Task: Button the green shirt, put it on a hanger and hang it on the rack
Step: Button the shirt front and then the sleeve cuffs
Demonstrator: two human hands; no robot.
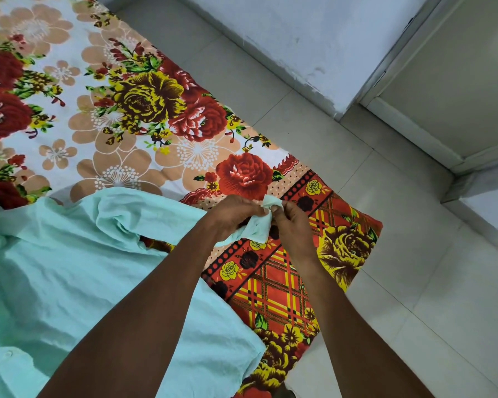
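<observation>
Near the bed's (104, 116) right edge, both hands, left hand (230, 215) and right hand (292, 228), are pinching the green shirt's (69, 268) cuff; aligning button with hole, keeping fabric taut, seems wise.

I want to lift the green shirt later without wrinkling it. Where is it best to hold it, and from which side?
Probably at the raised fold of the shirt, coming from above: it stands up off the bedsheet, so fingers can close round it. The end near the bed's edge is already pinched by the left hand and the right hand.
</observation>
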